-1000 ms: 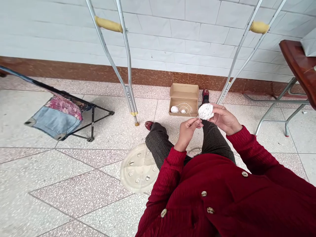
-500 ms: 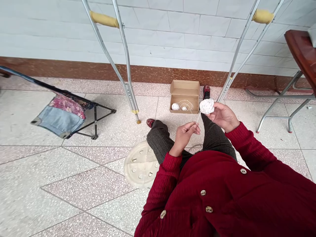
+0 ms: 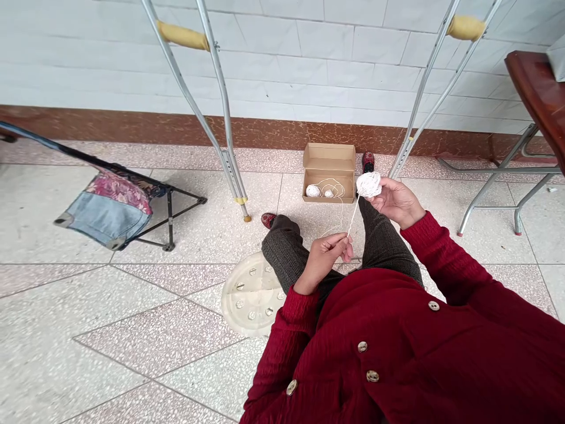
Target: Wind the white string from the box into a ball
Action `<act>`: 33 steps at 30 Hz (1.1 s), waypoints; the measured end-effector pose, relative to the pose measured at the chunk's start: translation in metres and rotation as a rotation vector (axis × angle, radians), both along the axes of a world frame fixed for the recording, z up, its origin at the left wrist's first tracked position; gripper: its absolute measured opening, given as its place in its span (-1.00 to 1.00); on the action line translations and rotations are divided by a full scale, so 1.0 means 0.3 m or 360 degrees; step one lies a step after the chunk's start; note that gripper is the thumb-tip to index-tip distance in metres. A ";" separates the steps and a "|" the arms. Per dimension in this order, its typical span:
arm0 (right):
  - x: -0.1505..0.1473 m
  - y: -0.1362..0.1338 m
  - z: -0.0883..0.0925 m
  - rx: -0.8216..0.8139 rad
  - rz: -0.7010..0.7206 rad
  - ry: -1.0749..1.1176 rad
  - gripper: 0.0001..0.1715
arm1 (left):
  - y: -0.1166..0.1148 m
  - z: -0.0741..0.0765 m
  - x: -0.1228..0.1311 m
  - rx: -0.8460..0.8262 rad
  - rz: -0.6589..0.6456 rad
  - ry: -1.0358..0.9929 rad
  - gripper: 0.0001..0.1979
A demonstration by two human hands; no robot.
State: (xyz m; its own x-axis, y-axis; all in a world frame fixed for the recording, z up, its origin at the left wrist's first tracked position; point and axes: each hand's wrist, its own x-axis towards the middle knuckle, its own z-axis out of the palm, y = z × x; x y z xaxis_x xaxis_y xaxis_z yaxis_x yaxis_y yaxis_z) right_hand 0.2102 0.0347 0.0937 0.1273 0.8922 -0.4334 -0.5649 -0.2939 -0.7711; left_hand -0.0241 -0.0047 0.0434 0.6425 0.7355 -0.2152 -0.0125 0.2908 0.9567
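Observation:
I sit above my legs in grey trousers. My right hand (image 3: 396, 202) is closed around a white ball of string (image 3: 369, 184), held up in front of me. A taut strand of string (image 3: 352, 220) runs down from the ball to my left hand (image 3: 325, 256), which pinches it between thumb and fingers over my left knee. More loose string trails from there toward an open cardboard box (image 3: 329, 162) on the floor by the wall. Inside the box lie two smaller white balls (image 3: 313, 191) and a loop of string.
Two metal crutches (image 3: 220, 118) (image 3: 424, 100) lean on the tiled wall either side of the box. A folding stool with a denim and floral seat (image 3: 110, 209) stands at left. A round cream plastic seat (image 3: 247, 294) is under me. A red-topped table (image 3: 536, 97) stands at right.
My left hand has drawn down and away from the ball, pulling out a longer stretch of string. The ball in my right hand has stayed about where it was.

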 end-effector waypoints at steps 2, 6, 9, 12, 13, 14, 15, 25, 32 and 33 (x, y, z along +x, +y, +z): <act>-0.006 0.006 -0.009 0.0003 0.0048 -0.0058 -0.77 | -0.002 -0.014 -0.010 0.0021 -0.0014 0.0049 -0.67; -0.033 -0.004 -0.031 0.0146 0.0156 -0.0469 -0.64 | -0.020 -0.033 -0.010 0.0142 -0.0068 0.0158 -0.65; -0.059 -0.017 -0.076 0.0263 0.0181 -0.0842 -0.58 | -0.026 -0.019 -0.001 0.0302 -0.0100 0.0278 -0.63; -0.081 -0.029 -0.142 0.0379 0.0229 -0.1321 -0.66 | -0.007 0.007 0.014 0.0567 -0.0169 0.0447 -0.63; -0.084 -0.033 -0.166 0.0402 0.0258 -0.1481 -0.69 | 0.006 0.016 0.019 0.0685 -0.0199 0.0519 -0.64; -0.085 -0.038 -0.188 0.0406 0.0295 -0.1596 -0.70 | 0.023 0.025 0.024 0.0809 -0.0228 0.0594 -0.65; -0.083 -0.044 -0.208 0.0389 0.0340 -0.1639 -0.70 | 0.043 0.034 0.027 0.0923 -0.0248 0.0665 -0.67; -0.051 -0.170 -0.184 0.0140 0.0788 -0.0299 -0.52 | 0.224 -0.005 0.030 0.1218 -0.0078 0.0774 -0.70; -0.024 -0.134 -0.095 0.0132 0.0300 -0.0206 -0.56 | 0.058 -0.122 0.124 0.0437 -0.0152 0.0342 -0.64; -0.006 -0.117 -0.106 0.0139 0.0199 -0.0323 -0.58 | 0.027 -0.124 0.128 0.0401 -0.0231 0.0326 -0.63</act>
